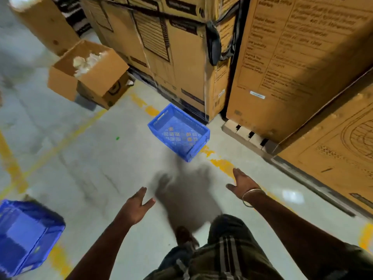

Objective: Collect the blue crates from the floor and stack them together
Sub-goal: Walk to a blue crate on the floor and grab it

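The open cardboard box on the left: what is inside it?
The open cardboard box holds crumpled white packing material. Anything beneath this filling is covered and cannot be seen.

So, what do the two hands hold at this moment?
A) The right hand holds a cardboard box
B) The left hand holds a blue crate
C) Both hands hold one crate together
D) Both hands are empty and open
D: the left hand and the right hand both reach forward with spread fingers and hold nothing, and the blue crate ahead stands untouched on the floor.
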A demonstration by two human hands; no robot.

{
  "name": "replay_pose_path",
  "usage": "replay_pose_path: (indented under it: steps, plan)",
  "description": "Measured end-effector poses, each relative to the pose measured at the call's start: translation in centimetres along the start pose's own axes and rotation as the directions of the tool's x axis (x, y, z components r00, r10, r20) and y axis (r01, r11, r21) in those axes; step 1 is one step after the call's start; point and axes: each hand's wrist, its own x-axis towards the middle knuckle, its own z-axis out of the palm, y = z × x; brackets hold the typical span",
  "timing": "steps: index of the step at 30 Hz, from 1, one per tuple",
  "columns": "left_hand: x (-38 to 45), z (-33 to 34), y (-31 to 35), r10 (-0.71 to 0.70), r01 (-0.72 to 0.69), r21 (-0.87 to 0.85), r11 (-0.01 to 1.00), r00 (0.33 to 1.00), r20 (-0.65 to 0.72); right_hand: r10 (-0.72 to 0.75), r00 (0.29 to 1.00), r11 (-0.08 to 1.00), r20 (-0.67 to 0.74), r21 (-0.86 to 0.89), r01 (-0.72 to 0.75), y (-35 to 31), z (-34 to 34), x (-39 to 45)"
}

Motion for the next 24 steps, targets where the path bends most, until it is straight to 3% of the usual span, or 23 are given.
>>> replay_pose_path:
  steps: [9, 17, 24]
  plan:
    - [20.5, -11.6, 4.7, 0.171, -0.19, 0.221, 0.957, 0.98, 0.104, 0.187, 0.982, 0.96, -0.022, 0.216, -0.178, -7.9, 2.0, 12.1]
    - [36.4, -17.1, 9.2, 0.169, -0.236, 0.307, 0.922, 0.958, 0.23, 0.299, 0.952, 0.904, 0.065, 0.302, -0.304, -15.6, 4.0, 24.3]
    - [51.1, -18.9, 10.0, 0.12, -0.265, 0.377, 0.887, 0.923, 0.366, 0.433, 0.894, 0.782, 0.115, 0.445, -0.436, -20.3, 7.6, 33.4]
